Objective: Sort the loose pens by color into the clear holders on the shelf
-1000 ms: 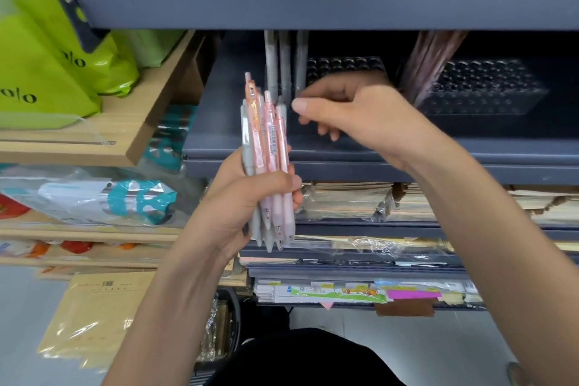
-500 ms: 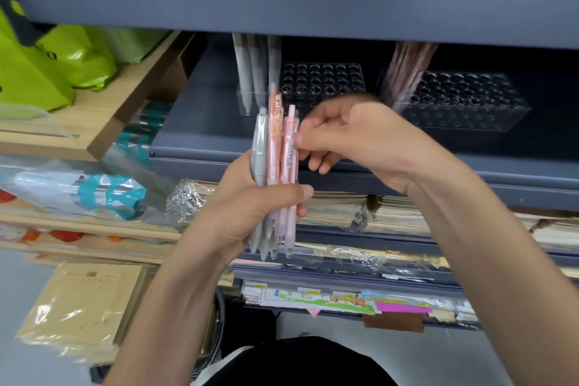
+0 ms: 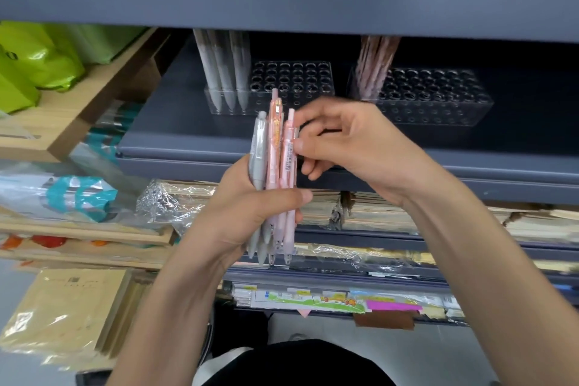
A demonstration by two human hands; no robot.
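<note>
My left hand (image 3: 247,213) grips an upright bundle of pens (image 3: 274,178), grey ones on the left and pink ones on the right. My right hand (image 3: 354,147) pinches the rightmost pink pen (image 3: 289,166) near its clip. On the dark shelf behind stand two clear holders with rows of holes. The left holder (image 3: 294,88) has three grey pens (image 3: 224,72) at its left end. The right holder (image 3: 438,97) has several pink pens (image 3: 374,69) at its left end.
The grey shelf board (image 3: 282,3) above hangs low over the holders. Green bags (image 3: 34,63) sit on a wooden shelf to the left. Wrapped paper stacks (image 3: 376,213) and notebooks fill the shelves below. Kraft envelopes (image 3: 62,310) lie at lower left.
The view dropped, so both holders show fully now. My right hand came back from the grey holder to the bundle and now pinches the rightmost pink pen.
</note>
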